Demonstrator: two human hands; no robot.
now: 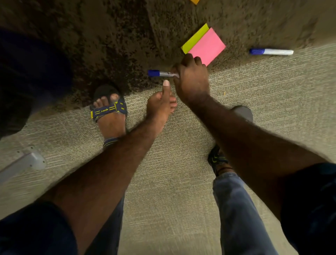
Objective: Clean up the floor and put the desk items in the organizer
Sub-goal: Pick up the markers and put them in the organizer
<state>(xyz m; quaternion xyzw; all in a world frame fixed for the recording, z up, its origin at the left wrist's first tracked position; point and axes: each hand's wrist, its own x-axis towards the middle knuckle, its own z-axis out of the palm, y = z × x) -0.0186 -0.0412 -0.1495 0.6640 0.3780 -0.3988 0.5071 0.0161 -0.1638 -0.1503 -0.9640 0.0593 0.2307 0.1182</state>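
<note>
I look straight down at a carpeted floor. A blue-capped white marker (160,73) lies where the dark carpet meets the light carpet, and my right hand (192,80) is closed around its right end. My left hand (161,102) hovers just below it, fingers curled and thumb sticking up, holding nothing. Just beyond my right hand, a pink sticky-note pad (207,46) lies overlapping a yellow-green pad (195,38). A second blue-capped marker (271,51) lies farther right on the floor. The organizer is not in view.
My sandalled left foot (109,112) stands left of the hands; the right foot (217,160) is partly under my right arm. An orange pad corner (194,1) shows at the top edge. A grey furniture leg (27,162) sits at left, a dark shape (27,72) at upper left.
</note>
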